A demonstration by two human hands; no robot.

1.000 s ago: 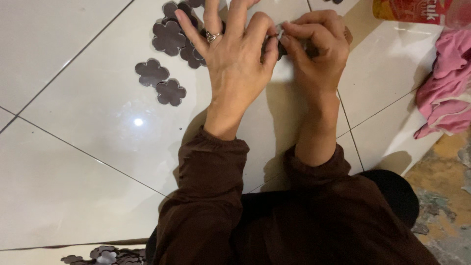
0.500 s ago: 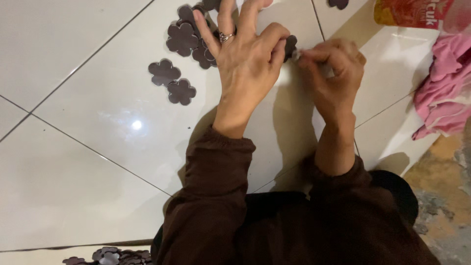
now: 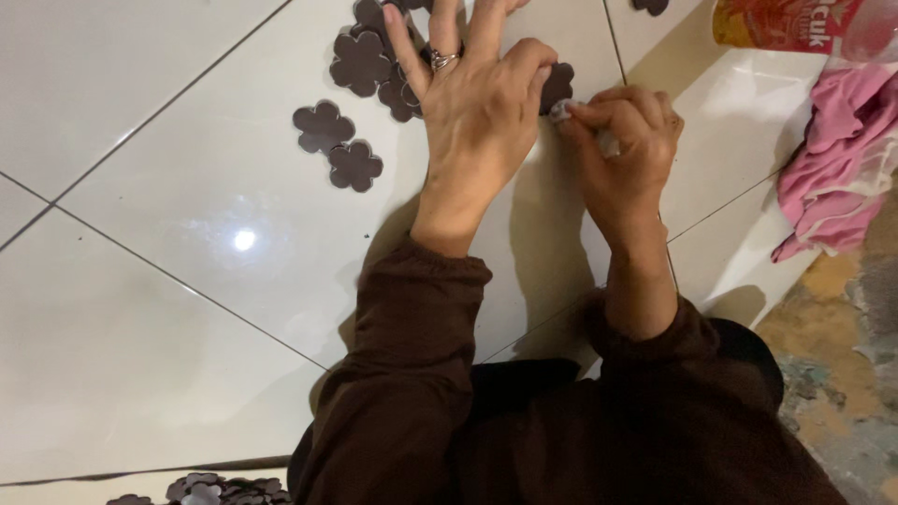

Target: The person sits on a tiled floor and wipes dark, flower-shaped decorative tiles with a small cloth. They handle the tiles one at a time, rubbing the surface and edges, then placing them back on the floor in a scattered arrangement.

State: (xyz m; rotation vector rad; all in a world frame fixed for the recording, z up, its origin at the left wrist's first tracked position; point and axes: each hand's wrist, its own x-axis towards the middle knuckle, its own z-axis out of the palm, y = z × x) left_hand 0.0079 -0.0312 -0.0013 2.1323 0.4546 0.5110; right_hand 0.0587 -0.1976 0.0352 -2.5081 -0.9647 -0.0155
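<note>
Head view, looking down at a white tiled floor [image 3: 140,309]. Left hand [image 3: 477,103] lies flat at upper centre, fingers spread open, palm down, ring on one finger; thumb side touches a dark brown flower-shaped cutout [image 3: 559,86]. Right hand [image 3: 629,150] just to its right, fingers curled closed, tips pinched at the lower edge of that same cutout; what else they pinch is too small to tell.

More flower cutouts in a cluster [image 3: 369,51] at upper centre-left, partly under the left fingers. Two loose ones [image 3: 339,148] lie below it, touching each other. Another heap [image 3: 220,489] at bottom left edge.

Pink cloth [image 3: 832,168] bunched at right edge. Orange-red packet [image 3: 781,23] at top right. Dark brown sleeves fill the lower frame.
</note>
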